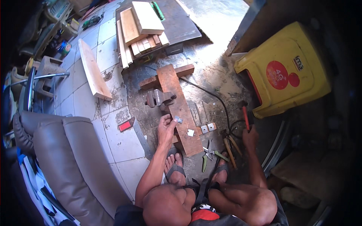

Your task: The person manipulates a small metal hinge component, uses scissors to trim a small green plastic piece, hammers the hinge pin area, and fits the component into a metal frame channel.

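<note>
My left hand (166,127) pinches a small silver metal piece (178,119) over a worn wooden plank (180,105). Beside it, a rusty metal vise (156,98) sits on the plank, and another small metal plate (190,133) lies lower on it. My right hand (249,136) grips the red handle of a hammer (245,115), held off to the right. Two square metal pieces with holes (207,128) lie right of the plank. Green-handled snips (209,153) and wooden-handled long tools (228,147) lie on the floor near my feet.
Stacked boards (149,17) rest on a dark low platform (184,30). A loose board (90,67) is at the left, near a small red object (126,125) on tiles. A brown padded seat (64,158) fills the lower left; a yellow plastic stool (286,64) stands right; a black cable (209,93) crosses the floor.
</note>
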The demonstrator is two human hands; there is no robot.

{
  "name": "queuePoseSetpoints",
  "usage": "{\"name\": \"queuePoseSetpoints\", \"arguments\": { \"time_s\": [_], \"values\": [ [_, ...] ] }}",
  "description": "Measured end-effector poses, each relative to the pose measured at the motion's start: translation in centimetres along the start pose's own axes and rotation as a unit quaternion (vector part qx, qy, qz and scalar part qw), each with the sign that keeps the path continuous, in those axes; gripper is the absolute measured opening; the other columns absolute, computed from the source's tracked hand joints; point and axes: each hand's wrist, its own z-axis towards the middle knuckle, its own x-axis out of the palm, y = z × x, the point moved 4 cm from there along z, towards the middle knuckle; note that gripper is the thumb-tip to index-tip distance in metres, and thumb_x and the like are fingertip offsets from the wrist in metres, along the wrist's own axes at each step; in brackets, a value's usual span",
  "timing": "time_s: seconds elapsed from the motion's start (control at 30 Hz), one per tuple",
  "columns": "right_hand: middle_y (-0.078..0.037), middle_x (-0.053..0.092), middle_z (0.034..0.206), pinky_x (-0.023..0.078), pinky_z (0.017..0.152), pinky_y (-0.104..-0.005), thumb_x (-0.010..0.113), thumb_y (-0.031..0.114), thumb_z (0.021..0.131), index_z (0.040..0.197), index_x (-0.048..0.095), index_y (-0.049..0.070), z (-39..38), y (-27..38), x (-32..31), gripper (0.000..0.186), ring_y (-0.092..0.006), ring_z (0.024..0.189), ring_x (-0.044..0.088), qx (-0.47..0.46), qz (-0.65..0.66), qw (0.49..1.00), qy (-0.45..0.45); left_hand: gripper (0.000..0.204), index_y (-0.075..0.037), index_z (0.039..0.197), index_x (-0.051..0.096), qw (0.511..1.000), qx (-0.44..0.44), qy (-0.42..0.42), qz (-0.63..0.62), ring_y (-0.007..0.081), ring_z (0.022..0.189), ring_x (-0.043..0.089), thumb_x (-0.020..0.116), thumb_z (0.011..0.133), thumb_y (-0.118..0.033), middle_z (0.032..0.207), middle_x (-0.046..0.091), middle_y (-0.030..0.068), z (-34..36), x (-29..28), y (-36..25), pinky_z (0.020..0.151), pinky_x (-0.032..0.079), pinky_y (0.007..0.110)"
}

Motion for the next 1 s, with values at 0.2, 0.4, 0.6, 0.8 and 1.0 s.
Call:
{"name": "queuePoseSetpoints", "arguments": {
  "time_s": [0.2, 0.4, 0.6, 0.8, 1.0],
  "values": [
    [-0.027, 0.064, 0.093, 0.051, 0.077, -0.044, 0.058, 0.024, 0.1, 0.115, 0.058, 0.002, -7.3, 7.8, -3.7, 0.027, -0.0442, 0.094, 0.066, -0.104, 0.199, 0.962, 0.153, 0.06, -0.005, 0.137, 0.043, 0.979, -0.084, 0.082, -0.167, 0.0175, 0.106, 0.06, 0.078, 0.09, -0.018, 0.113, 0.063, 0.0101, -0.3, 1.6, -0.5, 0.08, 0.051, 0.035],
    [-0.02, 0.065, 0.09, 0.053, 0.062, -0.0527, 0.062, 0.02, 0.097, 0.129, 0.053, 0.008, -11.3, 14.2, -0.8, 0.035, -0.0444, 0.072, 0.065, -0.387, 0.103, 0.899, 0.176, 0.049, -0.01, 0.13, 0.045, 0.972, -0.134, 0.095, -0.169, 0.017, 0.103, 0.062, 0.073, 0.091, -0.012, 0.109, 0.064, 0.0052, 0.7, 0.5, -0.1, 0.08, 0.053, 0.041],
    [-0.021, 0.064, 0.083, 0.051, 0.056, -0.0528, 0.058, 0.016, 0.099, 0.134, 0.047, 0.009, -11.8, 15.0, 0.7, 0.037, -0.0451, 0.072, 0.064, -0.385, -0.005, 0.902, 0.193, 0.055, -0.009, 0.135, 0.042, 0.973, -0.148, 0.092, -0.152, 0.0165, 0.102, 0.057, 0.074, 0.09, -0.017, 0.1, 0.062, 0.0018, 0.2, 1.1, -1.4, 0.081, 0.047, 0.044],
    [-0.023, 0.065, 0.085, 0.051, 0.058, -0.0544, 0.058, 0.017, 0.099, 0.135, 0.047, 0.01, -11.6, 15.0, 1.1, 0.039, -0.046, 0.072, 0.064, -0.376, -0.059, 0.902, 0.205, 0.054, -0.011, 0.134, 0.043, 0.968, -0.139, 0.105, -0.182, 0.0154, 0.101, 0.057, 0.075, 0.091, -0.017, 0.099, 0.061, 0.0006, 0.6, 1.1, -0.4, 0.082, 0.045, 0.045],
    [-0.024, 0.065, 0.084, 0.05, 0.057, -0.0544, 0.06, 0.018, 0.099, 0.135, 0.048, 0.01, -11.6, 14.8, 1.1, 0.039, -0.0469, 0.07, 0.063, -0.386, 0.012, 0.906, 0.173, 0.05, -0.013, 0.131, 0.045, 0.964, -0.13, 0.12, -0.2, 0.0143, 0.103, 0.056, 0.076, 0.092, -0.017, 0.103, 0.061, 0.0, 0.5, 1.2, -0.8, 0.084, 0.044, 0.043]
  ]
}}
